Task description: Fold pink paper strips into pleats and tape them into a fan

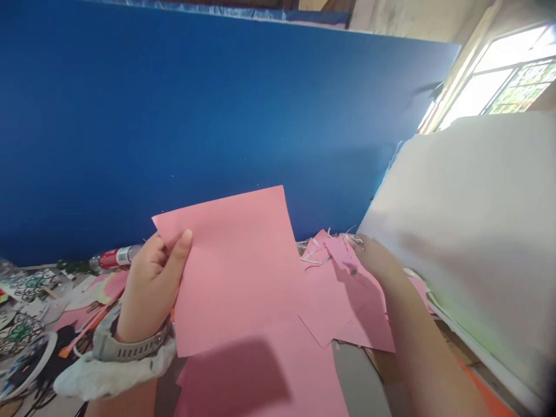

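My left hand (154,275) pinches the left edge of a pink sheet of paper (232,272), thumb on the front face and fingers behind, and holds it tilted up. More pink paper (260,382) lies beneath its lower edge, partly in shadow. On the right, my right hand (369,252) reaches in among cut pink paper pieces (343,284) and thin pale strips. Its fingers are mostly hidden, and a small shiny bit beside them is too unclear to name.
A tall blue panel (226,116) stands across the back, and a large white sheet (473,231) leans at the right. To the left lie a plastic bottle with a red label (115,258), a white ring (37,365) and mixed paper scraps.
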Tool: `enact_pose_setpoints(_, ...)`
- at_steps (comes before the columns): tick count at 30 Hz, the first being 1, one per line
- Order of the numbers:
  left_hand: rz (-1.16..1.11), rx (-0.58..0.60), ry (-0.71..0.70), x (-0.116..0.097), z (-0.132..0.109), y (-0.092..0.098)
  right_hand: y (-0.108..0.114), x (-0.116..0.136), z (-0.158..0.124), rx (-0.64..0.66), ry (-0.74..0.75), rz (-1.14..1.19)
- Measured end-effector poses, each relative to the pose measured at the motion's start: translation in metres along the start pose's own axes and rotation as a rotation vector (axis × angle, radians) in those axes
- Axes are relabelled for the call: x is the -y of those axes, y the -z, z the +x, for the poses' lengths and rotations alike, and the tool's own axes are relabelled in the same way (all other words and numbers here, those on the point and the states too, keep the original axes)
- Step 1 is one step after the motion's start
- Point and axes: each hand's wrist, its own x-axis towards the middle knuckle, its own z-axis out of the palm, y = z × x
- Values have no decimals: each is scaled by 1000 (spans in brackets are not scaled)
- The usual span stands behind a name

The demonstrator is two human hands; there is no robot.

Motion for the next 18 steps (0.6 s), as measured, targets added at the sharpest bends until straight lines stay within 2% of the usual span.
enact_pose_setpoints(3,-55,24,-40,-5,-2,-1,10,27,-23,176,165,270)
enact_pose_setpoints(5,-75,13,-57,-6,-3,-3,14,51,-48,364,332,429)
enact_pose_setpoints(8,-99,-37,-60,-3,-5,-7,12,82,-87,541,492,587)
enact_pose_setpoints(10,-130,-49,-50,2,-5,-11,7,94,-105,568,506,649)
enact_pose_setpoints(12,-171,-33,-29,7,-5,-16,2,98,-114,541,479,685)
enact_pose_setpoints(18,-227,102,11,11,-4,-21,1,83,-116,500,405,717)
